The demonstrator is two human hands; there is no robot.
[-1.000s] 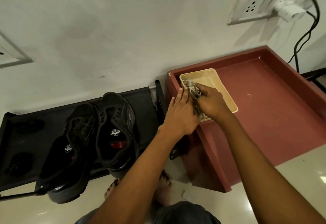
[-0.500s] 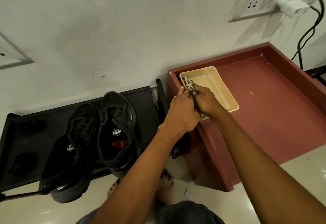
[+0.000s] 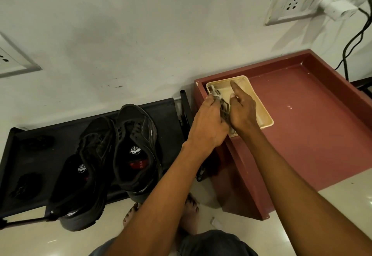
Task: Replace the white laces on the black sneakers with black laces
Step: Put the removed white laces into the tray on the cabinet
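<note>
Both hands meet over the cream tray (image 3: 259, 114): the left hand (image 3: 209, 122) curls around a bundle of laces (image 3: 222, 110) (greyish in this light), the right hand (image 3: 242, 112) pinches it too, forefinger straight. Black sneakers (image 3: 112, 155) sit left of them.

A home: shoe rack (image 3: 157, 114), wall socket (image 3: 293, 3), tiled floor (image 3: 346, 191).

A person seen from above, both forearms bare with no sleeves, watch or rings on the left hand (image 3: 207, 122) or right hand (image 3: 242, 110). Bare feet (image 3: 189, 213) show on the floor; dark grey shorts (image 3: 211, 243) cover the knees at the near edge.
</note>
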